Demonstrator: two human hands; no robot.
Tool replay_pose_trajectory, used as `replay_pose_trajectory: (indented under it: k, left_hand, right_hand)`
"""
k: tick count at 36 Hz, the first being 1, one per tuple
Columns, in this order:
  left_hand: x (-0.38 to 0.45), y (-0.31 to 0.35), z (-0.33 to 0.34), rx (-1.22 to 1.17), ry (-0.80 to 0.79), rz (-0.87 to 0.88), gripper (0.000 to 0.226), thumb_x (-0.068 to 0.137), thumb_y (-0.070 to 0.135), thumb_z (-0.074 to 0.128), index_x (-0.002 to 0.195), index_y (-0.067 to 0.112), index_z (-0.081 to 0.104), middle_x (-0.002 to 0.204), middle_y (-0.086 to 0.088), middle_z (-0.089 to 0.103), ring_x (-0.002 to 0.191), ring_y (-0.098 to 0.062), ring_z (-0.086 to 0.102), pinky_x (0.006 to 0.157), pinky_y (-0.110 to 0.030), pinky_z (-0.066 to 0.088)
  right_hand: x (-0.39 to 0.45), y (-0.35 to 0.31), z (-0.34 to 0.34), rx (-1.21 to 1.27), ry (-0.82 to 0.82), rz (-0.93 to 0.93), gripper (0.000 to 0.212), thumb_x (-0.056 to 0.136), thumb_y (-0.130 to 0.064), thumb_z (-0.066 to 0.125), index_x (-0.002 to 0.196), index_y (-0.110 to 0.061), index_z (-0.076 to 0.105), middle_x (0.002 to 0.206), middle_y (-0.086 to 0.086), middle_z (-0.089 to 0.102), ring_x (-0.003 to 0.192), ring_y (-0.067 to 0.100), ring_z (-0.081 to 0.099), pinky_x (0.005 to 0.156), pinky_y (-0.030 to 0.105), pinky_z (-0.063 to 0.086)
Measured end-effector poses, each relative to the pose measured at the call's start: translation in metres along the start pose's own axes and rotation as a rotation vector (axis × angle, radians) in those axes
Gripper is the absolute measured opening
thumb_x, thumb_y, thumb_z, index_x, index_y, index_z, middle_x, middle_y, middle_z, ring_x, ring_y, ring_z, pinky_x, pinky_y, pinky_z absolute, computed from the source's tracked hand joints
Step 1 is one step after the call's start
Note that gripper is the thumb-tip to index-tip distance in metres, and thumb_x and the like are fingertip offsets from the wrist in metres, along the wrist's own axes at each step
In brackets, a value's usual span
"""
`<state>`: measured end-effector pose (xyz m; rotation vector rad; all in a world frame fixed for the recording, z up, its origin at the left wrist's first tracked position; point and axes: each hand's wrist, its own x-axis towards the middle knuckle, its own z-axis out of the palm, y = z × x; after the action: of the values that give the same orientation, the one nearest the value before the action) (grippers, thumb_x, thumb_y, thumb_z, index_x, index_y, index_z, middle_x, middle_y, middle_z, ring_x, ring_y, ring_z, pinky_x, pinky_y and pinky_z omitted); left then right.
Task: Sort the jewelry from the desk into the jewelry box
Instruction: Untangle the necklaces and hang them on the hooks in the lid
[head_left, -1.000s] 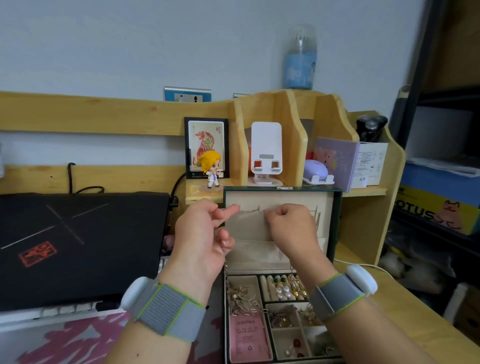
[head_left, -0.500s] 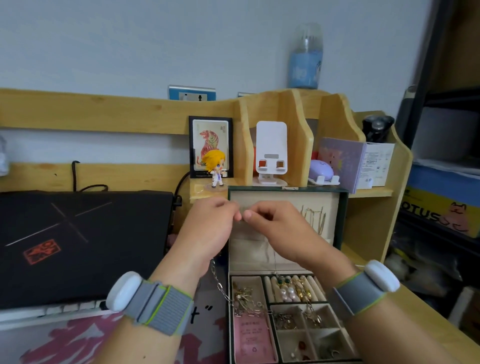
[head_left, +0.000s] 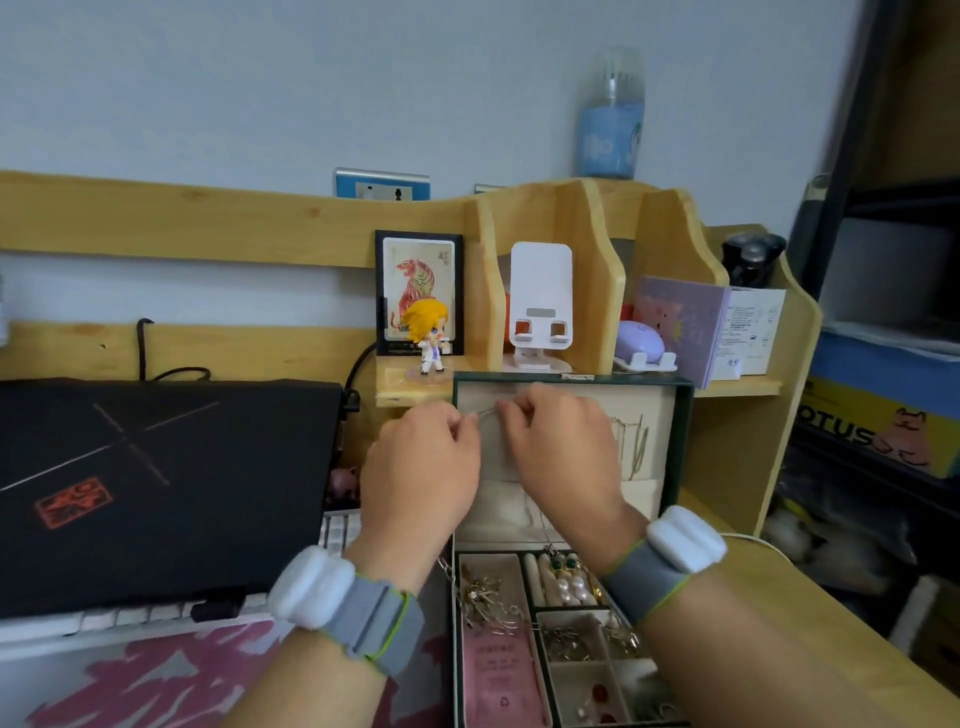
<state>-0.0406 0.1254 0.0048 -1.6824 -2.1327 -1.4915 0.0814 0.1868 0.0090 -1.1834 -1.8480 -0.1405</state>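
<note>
A green jewelry box (head_left: 684, 447) stands open on the desk, its beige lid upright. My left hand (head_left: 421, 467) and my right hand (head_left: 561, 452) are raised in front of the lid, fingertips close together, each pinching an end of a thin silver chain necklace (head_left: 487, 412). More of the chain hangs below my hands, down to the tray (head_left: 445, 569). The tray compartments hold pearl earrings (head_left: 569, 590), several gold pieces (head_left: 485, 603) and a pink card (head_left: 501, 680). Thin necklaces (head_left: 636, 441) hang inside the lid at the right.
A closed black laptop (head_left: 156, 483) leans over a white keyboard (head_left: 130, 618) at the left. The wooden shelf (head_left: 571, 218) behind holds a tiger picture, a yellow-haired figurine (head_left: 428, 332), a white phone stand (head_left: 540, 301) and a purple box (head_left: 691, 327).
Both hands have come together in front of the lid, then risen slightly. The view has tilted a little, so the box sits further right.
</note>
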Motion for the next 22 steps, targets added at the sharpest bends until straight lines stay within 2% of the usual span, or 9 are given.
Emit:
replay_pose_trajectory:
  k: [3,7,9,13,17,22]
  left_hand:
    - [-0.005,0.003,0.004,0.219,0.13,0.093,0.042,0.102,0.046,0.046,0.07,0.02,0.056,0.063,0.002,0.062,0.06,-0.028,0.063,0.055,-0.036,0.054]
    - [-0.003,0.008,0.007,0.334,0.195,0.136,0.035,0.102,0.04,0.048,0.078,0.021,0.065,0.067,-0.001,0.068,0.062,-0.031,0.067,0.05,-0.029,0.039]
    - [-0.003,0.012,0.009,0.388,0.2,0.157,0.036,0.104,0.039,0.046,0.081,0.022,0.068,0.07,0.0,0.069,0.066,-0.03,0.069,0.051,-0.029,0.032]
    - [-0.001,0.016,0.011,0.442,0.151,0.156,0.04,0.107,0.043,0.039,0.09,0.024,0.069,0.082,0.0,0.071,0.078,-0.029,0.07,0.056,-0.031,0.033]
    - [-0.004,0.017,0.01,0.438,0.117,0.142,0.039,0.107,0.043,0.038,0.089,0.024,0.068,0.077,0.002,0.065,0.076,-0.026,0.068,0.055,-0.031,0.035]
    - [-0.004,0.013,0.013,0.438,0.124,0.137,0.038,0.107,0.04,0.04,0.085,0.023,0.067,0.068,0.006,0.05,0.067,-0.023,0.06,0.054,-0.03,0.035]
  right_hand:
    - [0.0,-0.004,0.006,-0.061,0.049,-0.002,0.032,0.1,-0.036,0.053,0.073,-0.018,0.055,0.067,0.004,0.063,0.066,0.034,0.06,0.058,0.035,0.037]
    - [-0.002,-0.008,0.006,-0.062,0.055,0.015,0.032,0.1,-0.034,0.053,0.071,-0.019,0.049,0.065,0.003,0.059,0.066,0.034,0.059,0.058,0.035,0.032]
    - [-0.004,-0.011,0.004,-0.044,0.05,0.018,0.033,0.1,-0.033,0.053,0.07,-0.021,0.047,0.065,0.001,0.056,0.066,0.032,0.058,0.058,0.034,0.032]
    - [-0.006,-0.01,0.003,-0.035,0.017,0.027,0.033,0.1,-0.034,0.052,0.07,-0.021,0.05,0.068,0.001,0.061,0.068,0.029,0.059,0.06,0.036,0.042]
    - [-0.009,-0.007,0.004,-0.034,-0.002,0.034,0.033,0.099,-0.033,0.053,0.069,-0.02,0.05,0.064,0.0,0.057,0.064,0.028,0.057,0.057,0.034,0.038]
    - [-0.012,-0.003,0.005,-0.03,-0.027,0.06,0.033,0.098,-0.033,0.053,0.068,-0.017,0.053,0.064,0.003,0.06,0.064,0.029,0.058,0.056,0.035,0.042]
